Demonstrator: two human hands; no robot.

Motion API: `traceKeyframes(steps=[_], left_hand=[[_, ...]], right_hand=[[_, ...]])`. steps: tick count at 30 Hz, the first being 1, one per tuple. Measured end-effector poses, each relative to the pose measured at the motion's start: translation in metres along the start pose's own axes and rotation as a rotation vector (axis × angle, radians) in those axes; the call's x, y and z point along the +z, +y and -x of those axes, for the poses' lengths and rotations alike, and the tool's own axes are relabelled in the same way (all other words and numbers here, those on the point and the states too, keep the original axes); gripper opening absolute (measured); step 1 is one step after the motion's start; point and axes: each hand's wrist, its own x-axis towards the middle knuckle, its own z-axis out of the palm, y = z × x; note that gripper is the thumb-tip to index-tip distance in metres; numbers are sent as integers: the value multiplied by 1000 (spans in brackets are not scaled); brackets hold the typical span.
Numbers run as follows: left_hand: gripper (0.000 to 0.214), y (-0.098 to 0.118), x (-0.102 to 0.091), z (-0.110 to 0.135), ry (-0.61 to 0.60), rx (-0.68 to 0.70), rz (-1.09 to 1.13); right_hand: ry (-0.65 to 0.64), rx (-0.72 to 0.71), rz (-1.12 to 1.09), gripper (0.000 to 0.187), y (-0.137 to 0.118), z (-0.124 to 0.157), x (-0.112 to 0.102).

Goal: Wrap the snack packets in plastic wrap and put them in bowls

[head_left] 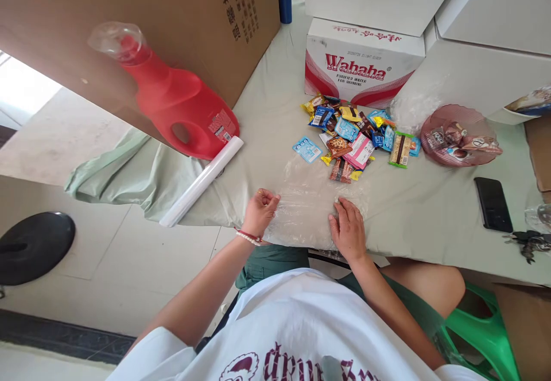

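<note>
A clear plastic bag (303,212) lies flat at the near edge of the table, between my two hands. My left hand (260,212) pinches its left edge, thumb against fingertips. On its right side, my right hand (348,226) rests with the fingers stretched out over the plastic. Just beyond the bag is a pile of small wrapped snacks (359,146) in blue, yellow, pink and brown packets. One light blue packet (307,149) sits a little apart at the left of the pile.
A red jug (181,105) and a white plastic roll (202,181) are on the left beside a large cardboard box (172,19). Behind the snacks stands a Wahaha water carton (361,62). To the right are a pink bowl (482,150) with packets, a phone (493,204) and keys (530,240).
</note>
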Motion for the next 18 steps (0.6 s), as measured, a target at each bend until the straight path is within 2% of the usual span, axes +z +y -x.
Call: traceKeyframes(steps=[5,7,8,9,10,13,15,18], left_hand=[[24,-6,-36,-4,339,97,-340],[15,3,-37,4,452,270,-451],[10,9,-34,9,470,391,-511],[8,16,-28,14,444,519,-577],[14,23,-19,17,368,646,-647],[31,36,10,15,-19,912,-844],[41,33,24,2,-240,976,-949],[52,15,31,-19,-371,944,-1052]], right_hand=[[-7,9,-10,41,0,0,0],[-6,6,-5,41,0,0,0],[-7,5,-4,41,0,0,0],[-10,4,-3,41,-1,0,0],[-14,3,-3,41,-1,0,0],[-24,1,0,41,-1,-2,-1],[-35,-17,-13,40,2,-2,-4],[-38,-30,-94,38,12,2,-14]])
